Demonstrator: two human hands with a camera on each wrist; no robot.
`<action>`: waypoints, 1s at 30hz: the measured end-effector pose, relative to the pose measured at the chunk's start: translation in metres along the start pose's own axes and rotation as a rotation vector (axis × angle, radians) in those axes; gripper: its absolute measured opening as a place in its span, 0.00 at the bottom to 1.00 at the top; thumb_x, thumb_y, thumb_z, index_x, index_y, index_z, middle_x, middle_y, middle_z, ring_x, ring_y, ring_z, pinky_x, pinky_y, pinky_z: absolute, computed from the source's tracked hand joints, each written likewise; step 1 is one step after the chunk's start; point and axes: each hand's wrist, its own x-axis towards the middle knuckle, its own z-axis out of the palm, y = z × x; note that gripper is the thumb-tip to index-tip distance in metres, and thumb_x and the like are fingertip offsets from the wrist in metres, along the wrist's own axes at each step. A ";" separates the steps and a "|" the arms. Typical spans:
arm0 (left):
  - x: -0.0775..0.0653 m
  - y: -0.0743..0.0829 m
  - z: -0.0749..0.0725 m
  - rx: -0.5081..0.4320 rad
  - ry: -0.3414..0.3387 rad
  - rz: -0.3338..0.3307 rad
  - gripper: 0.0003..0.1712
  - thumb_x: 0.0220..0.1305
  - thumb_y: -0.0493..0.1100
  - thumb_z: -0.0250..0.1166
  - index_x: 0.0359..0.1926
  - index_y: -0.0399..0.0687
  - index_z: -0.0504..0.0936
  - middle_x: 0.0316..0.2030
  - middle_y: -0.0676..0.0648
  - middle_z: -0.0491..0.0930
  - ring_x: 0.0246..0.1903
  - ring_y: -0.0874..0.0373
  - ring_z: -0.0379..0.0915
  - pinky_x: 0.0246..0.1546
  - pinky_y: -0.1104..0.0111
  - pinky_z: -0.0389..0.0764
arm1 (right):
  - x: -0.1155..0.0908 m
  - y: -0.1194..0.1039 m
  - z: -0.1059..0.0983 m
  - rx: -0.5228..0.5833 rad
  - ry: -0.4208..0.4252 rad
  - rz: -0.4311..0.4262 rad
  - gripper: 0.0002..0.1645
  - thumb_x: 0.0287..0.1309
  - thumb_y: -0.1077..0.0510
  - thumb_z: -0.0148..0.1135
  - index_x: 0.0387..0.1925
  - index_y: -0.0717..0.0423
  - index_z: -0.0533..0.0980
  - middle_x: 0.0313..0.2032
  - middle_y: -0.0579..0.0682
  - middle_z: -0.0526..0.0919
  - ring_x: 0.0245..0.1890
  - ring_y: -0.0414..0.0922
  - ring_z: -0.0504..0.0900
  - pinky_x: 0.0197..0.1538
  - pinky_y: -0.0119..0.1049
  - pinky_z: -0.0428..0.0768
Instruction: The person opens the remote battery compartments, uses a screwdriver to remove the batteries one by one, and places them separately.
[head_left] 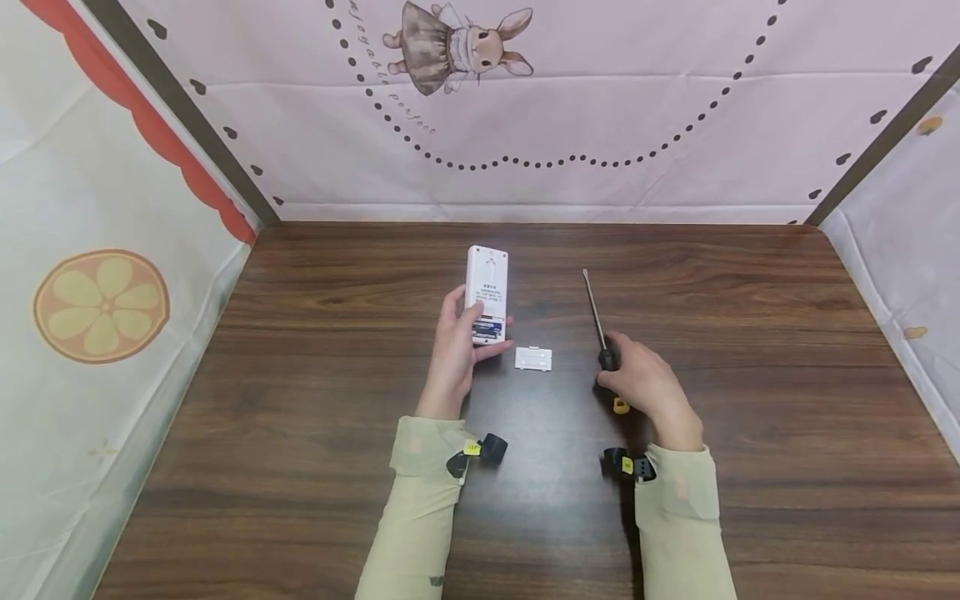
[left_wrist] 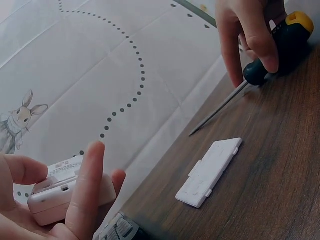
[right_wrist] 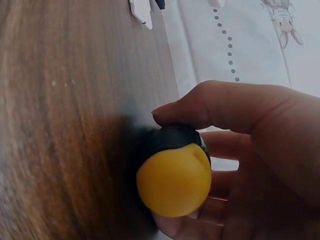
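Note:
My left hand grips a white remote control, back side up, with the thumb on its back and fingers around its edges. Batteries lie side by side in its uncovered compartment. The white battery cover rests on the table just right of that hand. Over on the right, my right hand holds a screwdriver by its dark handle, thumb and fingers around it. In the right wrist view the handle's yellow end faces the camera. The screwdriver's metal shaft points away toward the back.
A brown wood-grain table lies under everything. At its back edge stands a pale cloth wall printed with a rabbit; more printed cloth borders the left side, and another sheet the right.

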 end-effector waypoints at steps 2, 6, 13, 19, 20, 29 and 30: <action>0.000 0.001 -0.001 -0.003 0.008 0.000 0.20 0.69 0.42 0.47 0.61 0.59 0.60 0.51 0.39 0.73 0.48 0.37 0.75 0.38 0.47 0.78 | 0.000 -0.001 0.000 0.001 -0.001 0.000 0.40 0.51 0.55 0.56 0.66 0.58 0.57 0.57 0.65 0.70 0.56 0.60 0.69 0.55 0.56 0.68; 0.000 0.002 -0.002 -0.009 0.018 0.000 0.20 0.69 0.42 0.48 0.61 0.60 0.60 0.50 0.39 0.73 0.49 0.36 0.73 0.38 0.47 0.78 | 0.001 -0.002 -0.002 0.006 -0.001 -0.006 0.39 0.52 0.54 0.56 0.66 0.58 0.57 0.57 0.65 0.70 0.55 0.60 0.69 0.54 0.56 0.68; 0.001 0.004 -0.003 -0.035 0.038 0.008 0.21 0.68 0.42 0.50 0.60 0.59 0.59 0.51 0.38 0.72 0.52 0.35 0.71 0.31 0.57 0.82 | 0.002 -0.002 -0.007 0.023 0.016 0.023 0.34 0.58 0.53 0.46 0.66 0.56 0.57 0.54 0.63 0.73 0.46 0.57 0.75 0.46 0.51 0.72; 0.001 0.006 -0.002 -0.018 0.023 0.009 0.22 0.68 0.43 0.51 0.60 0.62 0.59 0.51 0.40 0.73 0.51 0.37 0.72 0.35 0.53 0.81 | 0.004 0.001 -0.013 0.064 0.103 0.023 0.31 0.60 0.54 0.43 0.65 0.56 0.59 0.58 0.63 0.69 0.57 0.60 0.68 0.54 0.57 0.67; 0.001 0.006 -0.002 -0.019 0.023 0.007 0.22 0.68 0.43 0.51 0.60 0.62 0.59 0.51 0.40 0.73 0.51 0.38 0.73 0.35 0.52 0.81 | 0.004 0.001 -0.015 0.071 0.122 0.022 0.31 0.59 0.54 0.43 0.65 0.56 0.60 0.58 0.63 0.70 0.56 0.61 0.69 0.54 0.57 0.67; -0.001 0.002 -0.004 -0.051 0.004 -0.017 0.20 0.68 0.44 0.50 0.60 0.49 0.64 0.54 0.35 0.71 0.50 0.44 0.74 0.38 0.58 0.81 | -0.007 -0.005 -0.034 0.054 0.223 -0.118 0.22 0.63 0.49 0.50 0.56 0.53 0.70 0.48 0.59 0.79 0.47 0.58 0.76 0.48 0.55 0.72; -0.001 0.002 -0.004 -0.052 0.001 -0.015 0.21 0.68 0.44 0.50 0.60 0.47 0.64 0.55 0.35 0.70 0.51 0.44 0.73 0.38 0.58 0.81 | -0.009 -0.006 -0.037 0.044 0.218 -0.143 0.21 0.63 0.48 0.50 0.54 0.52 0.71 0.46 0.58 0.80 0.45 0.56 0.77 0.46 0.53 0.72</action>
